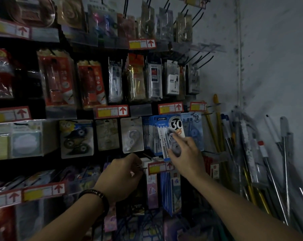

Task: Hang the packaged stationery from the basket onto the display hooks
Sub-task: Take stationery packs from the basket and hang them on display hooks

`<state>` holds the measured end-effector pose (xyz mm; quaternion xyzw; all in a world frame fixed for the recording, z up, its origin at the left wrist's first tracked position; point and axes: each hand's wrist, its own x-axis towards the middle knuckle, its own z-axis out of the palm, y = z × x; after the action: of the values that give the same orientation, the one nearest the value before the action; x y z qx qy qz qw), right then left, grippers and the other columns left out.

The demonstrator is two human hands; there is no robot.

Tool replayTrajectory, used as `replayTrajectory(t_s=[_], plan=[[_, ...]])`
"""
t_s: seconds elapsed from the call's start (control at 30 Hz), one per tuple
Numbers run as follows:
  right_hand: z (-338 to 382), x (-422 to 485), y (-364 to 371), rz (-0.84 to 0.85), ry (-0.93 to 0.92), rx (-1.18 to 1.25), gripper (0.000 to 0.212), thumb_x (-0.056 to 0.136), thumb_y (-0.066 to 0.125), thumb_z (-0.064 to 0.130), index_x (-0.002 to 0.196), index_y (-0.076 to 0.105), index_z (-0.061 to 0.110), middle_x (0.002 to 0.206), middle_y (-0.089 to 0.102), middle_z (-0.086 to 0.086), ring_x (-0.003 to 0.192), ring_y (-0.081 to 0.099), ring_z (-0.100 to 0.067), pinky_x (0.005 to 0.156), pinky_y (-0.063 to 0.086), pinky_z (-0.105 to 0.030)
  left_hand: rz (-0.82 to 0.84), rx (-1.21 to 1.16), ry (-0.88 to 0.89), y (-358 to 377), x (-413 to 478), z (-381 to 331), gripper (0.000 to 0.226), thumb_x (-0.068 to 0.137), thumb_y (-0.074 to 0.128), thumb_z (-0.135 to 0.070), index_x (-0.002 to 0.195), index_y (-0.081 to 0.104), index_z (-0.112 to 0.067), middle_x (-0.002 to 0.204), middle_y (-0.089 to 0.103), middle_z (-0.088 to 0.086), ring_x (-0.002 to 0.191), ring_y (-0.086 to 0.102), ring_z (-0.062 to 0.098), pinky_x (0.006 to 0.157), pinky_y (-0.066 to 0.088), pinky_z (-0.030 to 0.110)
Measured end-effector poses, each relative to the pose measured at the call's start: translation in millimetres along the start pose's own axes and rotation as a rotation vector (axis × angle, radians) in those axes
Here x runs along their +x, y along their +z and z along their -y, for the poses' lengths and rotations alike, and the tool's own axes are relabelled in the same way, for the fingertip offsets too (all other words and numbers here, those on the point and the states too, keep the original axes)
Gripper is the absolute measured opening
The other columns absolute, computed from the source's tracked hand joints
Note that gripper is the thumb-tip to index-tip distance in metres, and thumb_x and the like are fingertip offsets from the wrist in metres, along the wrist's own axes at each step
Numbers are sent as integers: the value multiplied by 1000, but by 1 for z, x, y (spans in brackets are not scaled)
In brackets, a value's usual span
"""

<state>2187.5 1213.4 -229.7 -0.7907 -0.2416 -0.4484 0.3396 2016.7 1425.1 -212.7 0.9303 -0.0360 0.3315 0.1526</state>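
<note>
The right hand (185, 153) is gripping one correction tape pack (166, 134) by its lower end, fingers and thumb closed on the blister. It is holding the pack upright against the display, right of centre and just in front of a hanging row of matching blue packs (151, 133). The left hand (123, 173) is reaching in with fingers curled at the near tip of a wire display hook (148, 157), just left of a red price label (158, 167). The light is too dim to confirm whether it is pinching the wire. The pack is judged light and fairly stiff: a flat card with a smooth, likely slippery plastic blister. The card top, where a hang hole would sit, is the part judged most likely to tear or bend. A hold on the lower card edges, as seen here, is leaving the top free for threading. Counts are as follows: one pack in hand and two hands in view. The matching packs behind are several, overlapping too closely to number. One neighbouring pack marked 12 (194, 129) is hanging just to the right. At least three bare hooks (205, 59) are projecting in the row above, far right. One basket (147, 230) of blue mesh is sitting near and low, and its contents are not readable.
</note>
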Motion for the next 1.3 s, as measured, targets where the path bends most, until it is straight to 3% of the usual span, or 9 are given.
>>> replayTrajectory(t_s=[0.1, 0.33, 0.47, 0.67, 0.83, 1.0, 1.13, 1.3], plan=[[-4, 1, 3, -39, -9, 12, 67, 94, 72, 46, 154, 50, 29, 121, 48, 3, 102, 58, -17, 67, 58, -30, 15, 25, -6, 1, 1, 1, 21, 97, 66, -39, 118, 65, -35, 110, 77, -15, 99, 72, 5, 87, 61, 34], [-4, 19, 1, 3, 17, 14, 66, 94, 69, 50, 155, 48, 34, 122, 47, 7, 102, 56, -14, 68, 48, -23, 94, 209, 10, 6, 0, 2, 19, 103, 54, -44, 121, 57, -37, 116, 73, -8, 103, 72, 21, 85, 62, 44], [-1, 21, 4, 38, 42, 17, 65, 94, 69, 51, 153, 49, 36, 119, 46, 10, 102, 56, -13, 72, 52, -27, 137, 256, 7, 9, -5, 4, 21, 102, 54, -44, 120, 58, -35, 121, 73, -5, 113, 70, 29, 103, 54, 54], [6, 28, 7, 142, 63, 3, 64, 96, 74, 35, 155, 49, 31, 135, 57, -3, 117, 61, -24, 91, 59, -41, 134, 238, 34, 13, -21, 8, 17, 97, 58, -44, 111, 63, -34, 111, 72, -12, 105, 70, 17, 84, 58, 36], [17, 28, 6, 233, 99, -9, 61, 98, 70, 31, 155, 50, 25, 148, 56, -6, 128, 58, -28, 100, 56, -41, 194, 209, 11, 12, -45, 17, 15, 98, 57, -47, 111, 62, -40, 107, 68, -19, 100, 68, 10, 75, 56, 31], [32, 5, -8, 238, 94, -65, 40, 99, 62, 31, 138, 61, 25, 124, 61, -5, 110, 64, -28, 84, 58, -39, 270, 194, -42, 4, -81, 26, 15, 99, 57, -47, 113, 61, -41, 105, 70, -22, 96, 70, 8, 80, 60, 35], [49, -34, -19, 239, 55, -133, 43, 100, 58, 36, 140, 59, 20, 131, 57, -3, 119, 57, -27, 89, 56, -41, 291, 167, -94, 6, -126, 39, 18, 96, 55, -51, 108, 60, -39, 95, 69, -19, 90, 70, 10, 77, 60, 36], [73, -143, -13, 248, -125, 71, 17, 97, 65, 29, 111, 67, 19, 106, 61, 3, 100, 60, -20, 80, 54, -37, 397, 169, -166, 45, -217, 72, 22, 95, 53, -52, 108, 64, -39, 100, 74, -16, 95, 73, 12, 80, 59, 38]])
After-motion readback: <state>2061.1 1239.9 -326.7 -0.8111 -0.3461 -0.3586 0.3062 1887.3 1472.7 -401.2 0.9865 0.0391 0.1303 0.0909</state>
